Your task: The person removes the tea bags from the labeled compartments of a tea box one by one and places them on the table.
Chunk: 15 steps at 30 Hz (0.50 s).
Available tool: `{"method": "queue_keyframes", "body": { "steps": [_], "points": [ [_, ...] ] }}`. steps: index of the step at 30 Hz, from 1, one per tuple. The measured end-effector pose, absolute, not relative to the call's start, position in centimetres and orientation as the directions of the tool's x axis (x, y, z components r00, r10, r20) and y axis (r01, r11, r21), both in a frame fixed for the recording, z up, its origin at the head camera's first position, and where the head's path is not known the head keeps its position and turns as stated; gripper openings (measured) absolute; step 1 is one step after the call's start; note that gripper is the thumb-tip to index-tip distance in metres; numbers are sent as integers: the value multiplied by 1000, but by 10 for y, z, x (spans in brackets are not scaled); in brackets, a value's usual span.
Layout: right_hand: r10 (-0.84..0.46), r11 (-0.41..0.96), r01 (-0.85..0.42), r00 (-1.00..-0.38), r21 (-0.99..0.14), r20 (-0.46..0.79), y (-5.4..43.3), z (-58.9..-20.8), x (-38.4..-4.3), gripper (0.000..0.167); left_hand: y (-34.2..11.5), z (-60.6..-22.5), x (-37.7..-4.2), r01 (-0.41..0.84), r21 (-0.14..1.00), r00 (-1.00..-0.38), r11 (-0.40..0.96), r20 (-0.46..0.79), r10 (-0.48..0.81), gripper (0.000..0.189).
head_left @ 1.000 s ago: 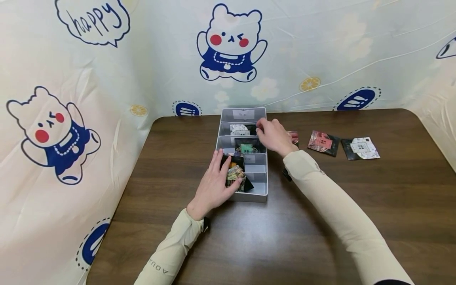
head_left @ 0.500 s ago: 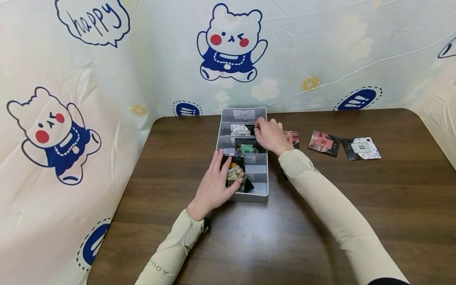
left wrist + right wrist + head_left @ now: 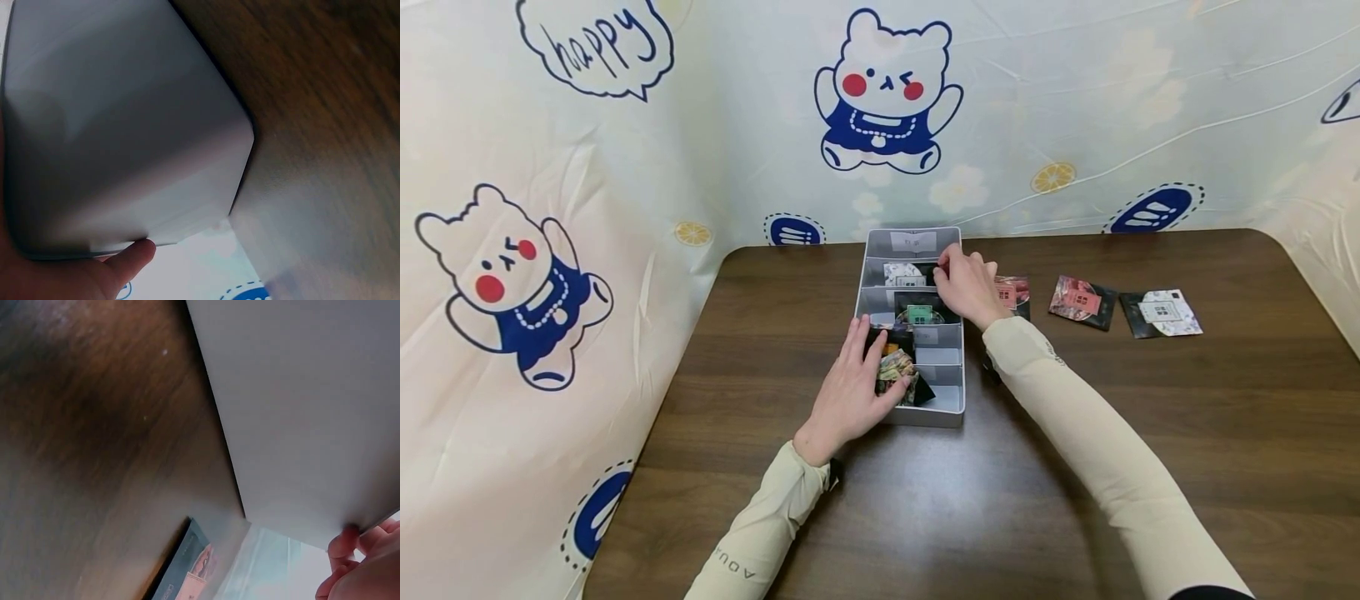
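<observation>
A grey divided box (image 3: 951, 417) stands on the table, its compartments running front to back. In the second compartment from the back, a black-and-white sachet (image 3: 908, 275) lies with its right end under the bent fingers of my right hand (image 3: 972, 286), which seem to pinch it. My left hand (image 3: 848, 390) rests across the box's left rim, fingers straight, over sachets in the front compartments. Among those are a patterned sachet (image 3: 895, 367) and a partly covered black-and-orange one. A black sachet with a green label (image 3: 920, 313) fills the middle compartment. In the right wrist view, curled fingers (image 3: 342, 545) meet the rim.
Right of the box lie a red-and-black sachet (image 3: 1015, 293), partly behind my right hand, another red-and-black sachet (image 3: 1081, 302) and a black-and-white sachet (image 3: 1161, 313). A printed cloth (image 3: 737, 125) hangs behind the wooden table (image 3: 985, 508).
My right hand has shifted slightly left at the second compartment, uncovering more of the nearest red-and-black sachet on the table. The left hand has stayed in place.
</observation>
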State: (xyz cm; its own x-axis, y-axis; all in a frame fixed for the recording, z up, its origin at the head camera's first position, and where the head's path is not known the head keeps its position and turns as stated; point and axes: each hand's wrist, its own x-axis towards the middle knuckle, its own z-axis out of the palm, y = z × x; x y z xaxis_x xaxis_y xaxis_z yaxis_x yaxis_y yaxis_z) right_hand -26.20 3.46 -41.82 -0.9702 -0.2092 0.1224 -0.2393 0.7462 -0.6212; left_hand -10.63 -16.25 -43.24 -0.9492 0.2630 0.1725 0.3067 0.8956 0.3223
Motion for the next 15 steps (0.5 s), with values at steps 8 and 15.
{"method": "queue_keyframes", "body": {
  "steps": [8,15],
  "points": [
    [-191,715,-233,-972,-659,137,35,-420,-262,20,-162,-432,-106,307,325,-949,894,173,264,76],
    [-198,697,-227,-973,-681,121,35,-418,-261,23,-162,-431,-105,311,325,-948,893,179,264,76]
  ]
}}
